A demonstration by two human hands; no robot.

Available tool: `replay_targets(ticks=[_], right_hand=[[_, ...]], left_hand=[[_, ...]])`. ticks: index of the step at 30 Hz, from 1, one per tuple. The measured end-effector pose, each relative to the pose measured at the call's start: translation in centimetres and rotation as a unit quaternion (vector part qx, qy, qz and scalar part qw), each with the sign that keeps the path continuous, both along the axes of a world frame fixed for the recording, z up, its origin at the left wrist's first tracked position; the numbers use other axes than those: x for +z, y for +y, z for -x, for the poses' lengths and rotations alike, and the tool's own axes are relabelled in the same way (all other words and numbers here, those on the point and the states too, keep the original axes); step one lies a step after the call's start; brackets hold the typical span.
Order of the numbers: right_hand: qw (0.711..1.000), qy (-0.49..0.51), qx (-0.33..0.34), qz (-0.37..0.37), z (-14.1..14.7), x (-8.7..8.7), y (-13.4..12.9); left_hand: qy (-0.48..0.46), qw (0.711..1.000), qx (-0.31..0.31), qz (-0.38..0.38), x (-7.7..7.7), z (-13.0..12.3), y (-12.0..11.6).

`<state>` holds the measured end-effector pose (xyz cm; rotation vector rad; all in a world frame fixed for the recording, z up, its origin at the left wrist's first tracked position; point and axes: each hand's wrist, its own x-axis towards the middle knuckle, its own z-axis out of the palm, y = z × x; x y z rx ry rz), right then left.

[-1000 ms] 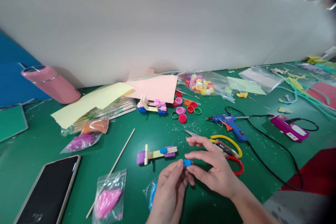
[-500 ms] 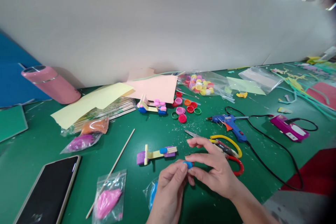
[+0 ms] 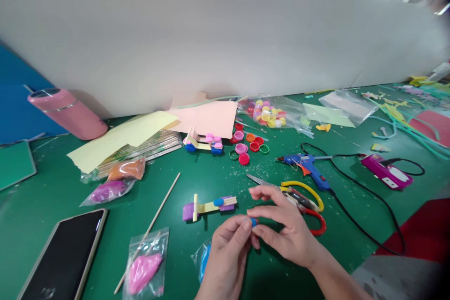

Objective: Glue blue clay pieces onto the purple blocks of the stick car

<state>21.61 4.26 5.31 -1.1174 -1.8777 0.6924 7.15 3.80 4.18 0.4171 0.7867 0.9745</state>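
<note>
Between my two hands is a small lump of blue modelling clay (image 3: 253, 222). My left hand (image 3: 230, 248) pinches it between thumb and fingertips. The thumb and index finger of my right hand (image 3: 281, 225) press on its other side, with the remaining fingers raised and apart. Just beyond lies a small craft-stick model (image 3: 210, 206) with purple clay ends and a blue clay piece on top. A bag of blue clay (image 3: 204, 262) is partly hidden by my left hand. Scissors (image 3: 318, 222) with red and yellow handles lie behind my right hand.
A blue glue gun (image 3: 309, 166) trails its cord to a purple power strip (image 3: 386, 172) at right. Bottle caps (image 3: 242, 148) and a second model (image 3: 204, 144) sit farther back. Left are a phone (image 3: 63, 253), a wooden stick (image 3: 154, 220), bagged pink clay (image 3: 144, 272) and a pink bottle (image 3: 70, 112).
The blue lump shows slightly less between my fingertips and looks rounder. Both hands stay in almost the same place, and the view has shifted very slightly.
</note>
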Motion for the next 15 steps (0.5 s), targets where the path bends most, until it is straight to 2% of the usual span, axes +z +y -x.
replay_targets(ticks=[3,6,8,9,10,13,15], right_hand=[[0.999,-0.005,-0.029,0.011,-0.5,0.1,-0.2],[0.991,-0.042,-0.129,0.004,-2.7,-0.4,-0.1],[0.963,-0.094,-0.254,-0.01,-5.1,-0.9,0.3],[0.935,-0.142,-0.325,-0.009,-6.5,-1.2,0.5],[0.917,-0.158,-0.365,-0.005,-8.0,-1.5,0.7],[0.882,-0.199,-0.427,0.02,-12.0,-2.4,1.4],[0.873,-0.227,-0.428,0.049,-13.7,-2.9,1.8]], left_hand=[[0.006,1.0,0.0,0.013,0.1,0.0,0.0],[0.022,1.0,0.0,0.022,0.3,0.0,-0.1],[0.044,0.999,0.002,0.01,0.3,-0.1,-0.2],[0.059,0.998,0.002,-0.004,0.3,-0.2,-0.2],[0.074,0.997,-0.001,-0.021,0.3,-0.2,-0.3],[0.109,0.991,-0.003,-0.082,0.0,-0.5,-0.6],[0.123,0.986,0.003,-0.112,-0.3,-0.6,-0.7]])
